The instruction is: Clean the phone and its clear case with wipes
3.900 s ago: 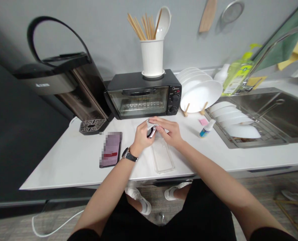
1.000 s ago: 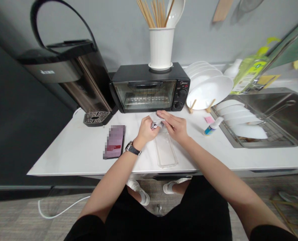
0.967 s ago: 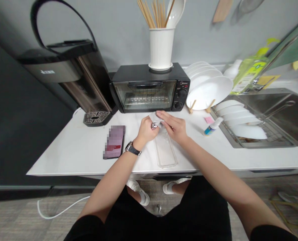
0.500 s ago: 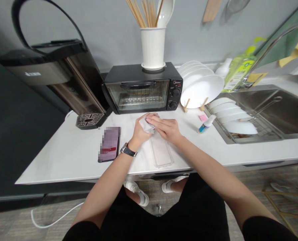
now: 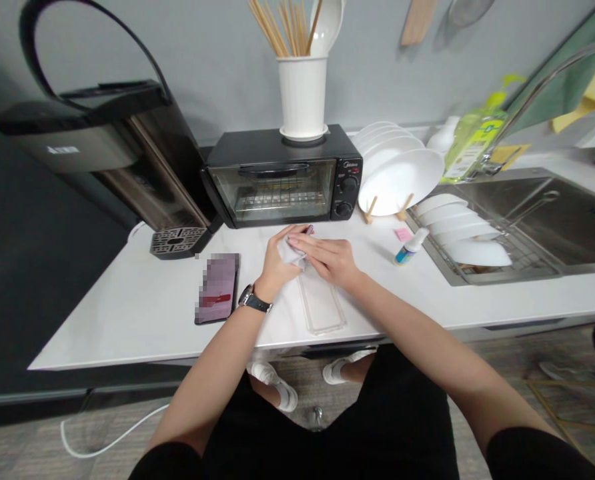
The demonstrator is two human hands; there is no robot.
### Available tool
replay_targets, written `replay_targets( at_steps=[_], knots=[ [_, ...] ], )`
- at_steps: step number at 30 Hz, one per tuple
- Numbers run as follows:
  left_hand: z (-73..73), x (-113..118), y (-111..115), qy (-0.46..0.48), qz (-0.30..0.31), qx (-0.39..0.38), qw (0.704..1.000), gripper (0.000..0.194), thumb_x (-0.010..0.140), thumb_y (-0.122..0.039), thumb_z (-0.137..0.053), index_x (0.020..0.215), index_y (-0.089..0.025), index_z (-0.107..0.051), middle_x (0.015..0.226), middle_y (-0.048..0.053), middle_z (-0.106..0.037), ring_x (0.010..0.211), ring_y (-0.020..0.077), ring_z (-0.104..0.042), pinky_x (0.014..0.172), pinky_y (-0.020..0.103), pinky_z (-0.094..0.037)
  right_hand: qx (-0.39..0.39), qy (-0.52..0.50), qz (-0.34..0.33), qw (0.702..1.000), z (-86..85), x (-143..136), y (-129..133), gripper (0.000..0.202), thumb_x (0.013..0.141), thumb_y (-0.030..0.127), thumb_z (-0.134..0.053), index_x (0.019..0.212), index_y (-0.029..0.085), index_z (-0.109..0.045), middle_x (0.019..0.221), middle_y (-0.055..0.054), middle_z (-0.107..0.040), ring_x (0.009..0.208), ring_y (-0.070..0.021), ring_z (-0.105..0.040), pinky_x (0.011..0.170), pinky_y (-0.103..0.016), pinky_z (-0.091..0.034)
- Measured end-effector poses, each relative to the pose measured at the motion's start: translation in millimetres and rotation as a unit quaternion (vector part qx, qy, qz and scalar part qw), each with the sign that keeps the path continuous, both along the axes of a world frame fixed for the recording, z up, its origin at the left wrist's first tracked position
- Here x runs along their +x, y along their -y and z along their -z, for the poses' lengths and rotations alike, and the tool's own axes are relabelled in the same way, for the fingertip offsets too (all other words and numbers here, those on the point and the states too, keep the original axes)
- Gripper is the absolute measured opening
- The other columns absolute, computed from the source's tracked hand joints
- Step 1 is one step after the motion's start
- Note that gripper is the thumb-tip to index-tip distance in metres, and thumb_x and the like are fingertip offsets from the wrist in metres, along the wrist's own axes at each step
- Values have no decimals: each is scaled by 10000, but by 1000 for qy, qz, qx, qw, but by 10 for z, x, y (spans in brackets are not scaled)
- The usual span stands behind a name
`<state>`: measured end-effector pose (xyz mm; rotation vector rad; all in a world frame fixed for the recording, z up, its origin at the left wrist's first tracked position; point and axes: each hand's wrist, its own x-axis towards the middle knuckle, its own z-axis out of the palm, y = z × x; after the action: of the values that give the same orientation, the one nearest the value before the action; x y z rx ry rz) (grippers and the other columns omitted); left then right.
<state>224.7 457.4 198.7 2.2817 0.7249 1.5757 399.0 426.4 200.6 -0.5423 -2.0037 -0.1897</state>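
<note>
Near the middle of the counter, my left hand (image 5: 276,263) wraps around a thin, dark-edged object (image 5: 309,230) that looks like a phone, mostly covered by my fingers and a wipe. My right hand (image 5: 333,259) presses a crumpled white wipe (image 5: 291,252) against it with its fingers together. Just below both hands, a clear phone case (image 5: 322,310) lies flat on the counter, its top end partly hidden. Left of my watch rests another phone (image 5: 218,288), its screen partly pixelated. A small spray bottle (image 5: 410,248) stands to the right, beside a pink slip (image 5: 403,234).
Behind my hands is a black toaster oven (image 5: 282,190) with a white chopstick cup (image 5: 302,97) on top. A tall drink dispenser (image 5: 147,173) stands left. White plates (image 5: 402,180) stand in a rack at right, near the sink (image 5: 567,207) with bowls (image 5: 480,252).
My right fingers have shifted slightly over the wipe, and the dark corner of the held object shows more clearly. The view has moved a little; the counter things stay put.
</note>
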Motion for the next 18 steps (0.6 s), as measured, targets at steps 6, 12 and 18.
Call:
replay_targets(
  at_steps=[6,12,18],
  knots=[
    [-29,-21,12,-17,3,-8,1000,341,875,-344,-674,1177,-188,-707,1059,86,-774,948,241,-733,857,387,-597,16,13,1,1000,52,-29,5,433,1097,211,-502,1496,342,-606,1373,-3,-747,958,-121,-813,848,-249,-677],
    [-9,29,30,-23,-31,10,999,50,740,-202,-618,782,-213,-594,803,54,-713,754,239,-698,727,371,-579,-5,-55,15,998,-29,86,-54,446,1100,212,-474,1521,302,-589,1414,-27,-724,1244,-172,-741,987,-285,-651],
    [-32,35,56,-61,-95,14,994,137,664,-137,-575,666,-238,-482,664,34,-613,620,221,-608,591,342,-488,-59,-84,27,994,-53,72,-35,413,1109,272,-456,1480,284,-636,1427,-40,-716,1301,-201,-707,1059,-322,-629]
  ],
)
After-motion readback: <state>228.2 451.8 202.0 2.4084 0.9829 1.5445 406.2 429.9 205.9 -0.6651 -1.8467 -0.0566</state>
